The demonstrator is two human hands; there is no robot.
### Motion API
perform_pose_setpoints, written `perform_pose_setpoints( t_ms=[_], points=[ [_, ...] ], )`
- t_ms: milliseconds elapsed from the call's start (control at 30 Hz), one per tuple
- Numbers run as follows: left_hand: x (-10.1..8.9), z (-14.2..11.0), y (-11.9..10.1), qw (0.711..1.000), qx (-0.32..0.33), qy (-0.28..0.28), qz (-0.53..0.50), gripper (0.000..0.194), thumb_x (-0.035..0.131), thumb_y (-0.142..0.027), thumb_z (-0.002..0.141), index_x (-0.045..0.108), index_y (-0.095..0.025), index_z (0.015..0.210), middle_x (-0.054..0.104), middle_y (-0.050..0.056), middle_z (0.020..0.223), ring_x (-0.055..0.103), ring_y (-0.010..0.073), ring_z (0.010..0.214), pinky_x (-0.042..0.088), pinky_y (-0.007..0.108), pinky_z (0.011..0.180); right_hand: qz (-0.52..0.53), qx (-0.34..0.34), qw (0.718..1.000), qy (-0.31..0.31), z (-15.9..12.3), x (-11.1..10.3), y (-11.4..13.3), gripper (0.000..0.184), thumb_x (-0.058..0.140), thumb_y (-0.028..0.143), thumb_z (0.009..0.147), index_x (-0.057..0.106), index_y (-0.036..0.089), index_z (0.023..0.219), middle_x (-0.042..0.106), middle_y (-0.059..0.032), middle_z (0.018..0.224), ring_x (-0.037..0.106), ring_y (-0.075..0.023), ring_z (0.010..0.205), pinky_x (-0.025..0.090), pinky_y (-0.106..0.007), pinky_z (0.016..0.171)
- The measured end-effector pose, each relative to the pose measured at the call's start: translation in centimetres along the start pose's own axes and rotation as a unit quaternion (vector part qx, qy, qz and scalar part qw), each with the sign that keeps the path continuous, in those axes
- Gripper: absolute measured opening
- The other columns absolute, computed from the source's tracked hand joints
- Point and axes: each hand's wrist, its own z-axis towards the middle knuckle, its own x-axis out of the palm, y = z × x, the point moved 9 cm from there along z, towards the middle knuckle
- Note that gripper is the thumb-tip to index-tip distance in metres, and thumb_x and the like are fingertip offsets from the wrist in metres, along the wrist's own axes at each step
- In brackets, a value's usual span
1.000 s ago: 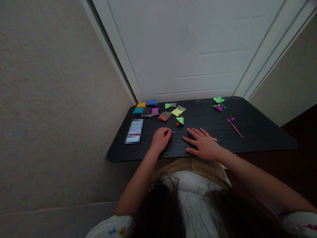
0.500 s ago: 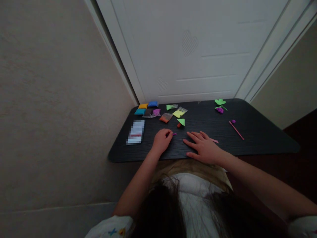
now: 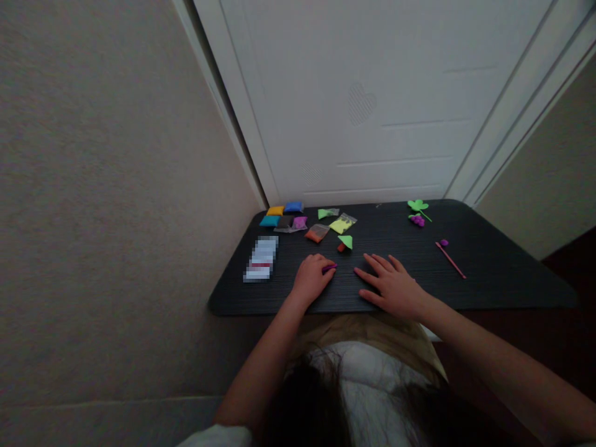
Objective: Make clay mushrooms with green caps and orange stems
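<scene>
My left hand [image 3: 313, 278] rests near the front of the dark table, its thumb and index finger closed around a thin purple piece of modelling clay [image 3: 330, 268]. To its right, my right hand [image 3: 393, 287] lies palm down with fingers spread and nothing in them. Just beyond the gap between the hands is a small clay figure with a light green cap [image 3: 345, 241] and a reddish-orange stem [image 3: 341, 247].
Several bags of coloured clay [image 3: 317, 233] lie at the back left, above a blurred phone-like rectangle [image 3: 262, 259]. On the right are a pink stick [image 3: 450, 260], a purple bit [image 3: 444, 243], a green clover shape [image 3: 418, 205] and a purple cluster [image 3: 418, 220]. A white door [image 3: 395, 93] stands behind the table [image 3: 503, 279].
My left thumb and index finger have parted slightly, showing more of the purple clay. A pink strip beside my right hand is now hidden. The view has tilted up, so everything sits lower.
</scene>
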Motion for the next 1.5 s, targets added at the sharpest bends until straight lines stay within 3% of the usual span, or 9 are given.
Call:
perform_pose_setpoints(
  t_ms=[200,333,467,600,767,967,1133,1300,1500],
  points=[
    [-0.5,0.0,0.5,0.999,-0.019,-0.030,0.008,0.019,0.045,-0.026,0.081,0.063,-0.020,0.087,0.060,0.004,0.084,0.052,0.0168,0.084,0.041,0.030,0.077,0.028,-0.019,0.999,0.001,-0.1,-0.5,0.8,0.051,0.028,0.054,0.083,0.036,0.032,0.128,0.026,-0.0113,0.140,0.029,-0.0283,0.125,0.021,-0.052,0.098],
    [-0.5,-0.1,0.4,0.998,-0.023,-0.034,0.037,0.018,0.047,-0.026,0.079,0.062,-0.021,0.087,0.060,0.004,0.087,0.051,0.0181,0.085,0.041,0.031,0.076,0.062,0.013,0.997,-0.035,-0.8,-1.9,-1.8,0.051,0.030,0.049,0.085,0.032,0.027,0.131,0.029,-0.0110,0.139,0.031,-0.0244,0.125,0.026,-0.047,0.098],
    [-1.0,-0.1,-0.6,0.996,-0.004,-0.054,0.064,0.021,0.047,-0.027,0.080,0.060,-0.022,0.096,0.058,0.005,0.094,0.049,0.0191,0.090,0.039,0.033,0.081,0.071,0.072,0.994,-0.052,-2.2,-1.9,-5.5,0.045,0.037,0.046,0.083,0.050,0.021,0.120,0.045,-0.0106,0.128,0.044,-0.0234,0.114,0.036,-0.040,0.092],
    [0.2,0.1,-3.3,0.995,0.079,0.002,0.068,0.023,0.049,-0.026,0.080,0.061,-0.025,0.099,0.057,0.004,0.099,0.047,0.0192,0.094,0.038,0.034,0.082,0.064,0.118,0.990,-0.035,-3.1,-1.0,-7.0,0.032,0.043,0.040,0.082,0.062,0.022,0.101,0.061,-0.0066,0.105,0.055,-0.0204,0.095,0.042,-0.034,0.082],
    [2.2,1.2,-5.4,0.989,0.120,0.063,0.054,0.025,0.046,-0.027,0.082,0.060,-0.026,0.102,0.058,0.003,0.101,0.048,0.0183,0.094,0.038,0.033,0.079,0.029,0.184,0.982,-0.039,-3.0,-1.0,-6.7,0.031,0.034,0.030,0.087,0.063,0.020,0.088,0.062,-0.0067,0.087,0.055,-0.0175,0.084,0.041,-0.028,0.075],
    [3.0,2.3,-5.6,0.991,0.101,0.083,0.020,0.017,0.049,-0.029,0.080,0.064,-0.022,0.086,0.060,0.002,0.091,0.050,0.0164,0.088,0.039,0.030,0.079,-0.019,0.225,0.972,-0.069,-2.8,-1.2,-6.9,0.031,0.028,0.028,0.088,0.057,0.017,0.080,0.061,-0.0085,0.083,0.056,-0.0192,0.081,0.039,-0.027,0.071],
    [2.7,1.9,-5.9,0.998,0.050,0.038,0.018,0.017,0.048,-0.031,0.080,0.062,-0.020,0.081,0.061,0.003,0.086,0.050,0.0174,0.086,0.039,0.032,0.078,0.035,0.300,0.952,-0.055,-3.5,-0.6,-8.4,0.031,0.025,0.033,0.089,0.052,0.017,0.092,0.064,-0.0064,0.074,0.061,-0.0193,0.067,0.037,-0.027,0.058],
    [2.8,1.0,-6.5,0.998,0.006,-0.014,0.055,0.017,0.048,-0.030,0.080,0.061,-0.020,0.078,0.061,0.005,0.083,0.049,0.0196,0.086,0.037,0.034,0.076,0.112,0.264,0.957,-0.053,-3.2,-0.4,-5.8,0.031,0.026,0.036,0.089,0.049,0.021,0.103,0.067,-0.0040,0.079,0.063,-0.0185,0.068,0.038,-0.025,0.059],
    [3.0,0.8,-6.6,0.998,0.008,-0.012,0.057,0.015,0.048,-0.029,0.080,0.060,-0.020,0.077,0.060,0.004,0.082,0.048,0.0198,0.085,0.037,0.034,0.074,0.025,0.191,0.980,-0.043,-2.5,-0.9,-2.1,0.038,0.024,0.029,0.089,0.042,0.021,0.122,0.067,-0.0074,0.093,0.063,-0.0193,0.074,0.040,-0.028,0.064]
  ],
)
